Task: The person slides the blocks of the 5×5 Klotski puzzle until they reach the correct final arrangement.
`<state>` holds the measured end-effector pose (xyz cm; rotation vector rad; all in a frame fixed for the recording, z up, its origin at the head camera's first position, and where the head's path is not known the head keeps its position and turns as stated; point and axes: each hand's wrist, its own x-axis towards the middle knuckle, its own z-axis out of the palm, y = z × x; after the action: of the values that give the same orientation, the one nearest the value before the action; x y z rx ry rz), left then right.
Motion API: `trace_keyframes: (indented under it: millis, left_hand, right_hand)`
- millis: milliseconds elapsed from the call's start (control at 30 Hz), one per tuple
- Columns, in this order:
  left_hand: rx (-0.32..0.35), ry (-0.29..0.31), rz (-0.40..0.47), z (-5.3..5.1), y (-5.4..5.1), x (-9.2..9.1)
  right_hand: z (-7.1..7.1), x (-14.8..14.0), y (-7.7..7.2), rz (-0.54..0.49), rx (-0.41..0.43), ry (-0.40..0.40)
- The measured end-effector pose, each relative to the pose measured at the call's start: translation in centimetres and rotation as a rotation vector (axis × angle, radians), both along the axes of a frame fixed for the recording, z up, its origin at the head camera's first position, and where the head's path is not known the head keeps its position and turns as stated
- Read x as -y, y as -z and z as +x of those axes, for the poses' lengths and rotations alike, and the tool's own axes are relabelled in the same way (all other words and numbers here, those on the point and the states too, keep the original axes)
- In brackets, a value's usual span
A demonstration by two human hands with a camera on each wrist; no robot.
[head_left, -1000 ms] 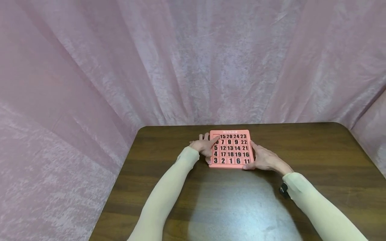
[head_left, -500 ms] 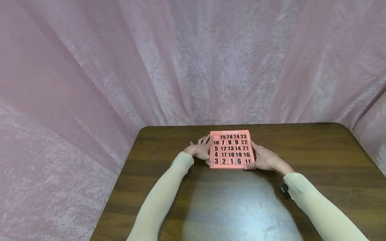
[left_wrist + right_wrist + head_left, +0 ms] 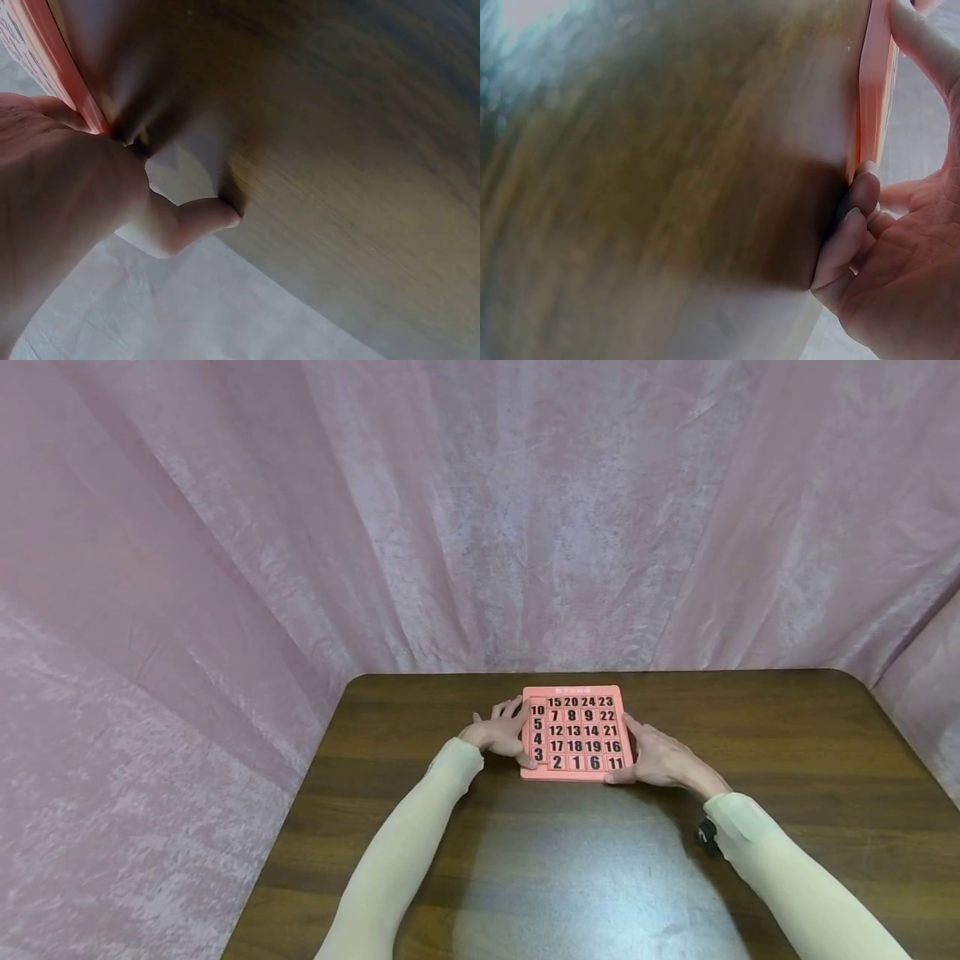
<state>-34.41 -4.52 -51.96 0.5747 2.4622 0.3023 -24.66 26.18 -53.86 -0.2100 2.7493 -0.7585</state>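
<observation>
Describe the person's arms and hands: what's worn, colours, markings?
Plain, pale cream-green long sleeves on both arms, left and right, with no markings to be seen. Left hand and right hand are ungloved. A small black device with a pale mark sits at the right wrist; too small to identify.

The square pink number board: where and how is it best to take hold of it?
Probably by its left and right rims, coming low from both sides: the square pink number board lies flat on the brown wooden table, its side rims are straight, and black-numbered tiles occupy its middle.
</observation>
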Motion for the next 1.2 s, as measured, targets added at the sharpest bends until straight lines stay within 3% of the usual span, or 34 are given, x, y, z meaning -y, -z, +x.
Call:
trace_keyframes:
  millis: [267,533,933,1200]
  left_hand:
    - [-0.01,-0.026,0.038,0.1,0.0,0.0]
    - [0.02,0.038,-0.013,-0.1,-0.6,0.2]
    - [-0.005,0.05,-0.029,-0.6,0.0,0.1]
    - [-0.007,0.079,-0.044,-0.6,-0.6,0.0]
  right_hand:
    - [0.0,-0.1,-0.1,-0.01,0.009,0.0]
    - [0.1,-1.2,-0.3,-0.205,0.044,-0.013]
    - [0.1,-1.3,-0.1,-0.214,0.036,-0.004]
    - [0.2,-1.4,0.0,-0.206,0.033,0.001]
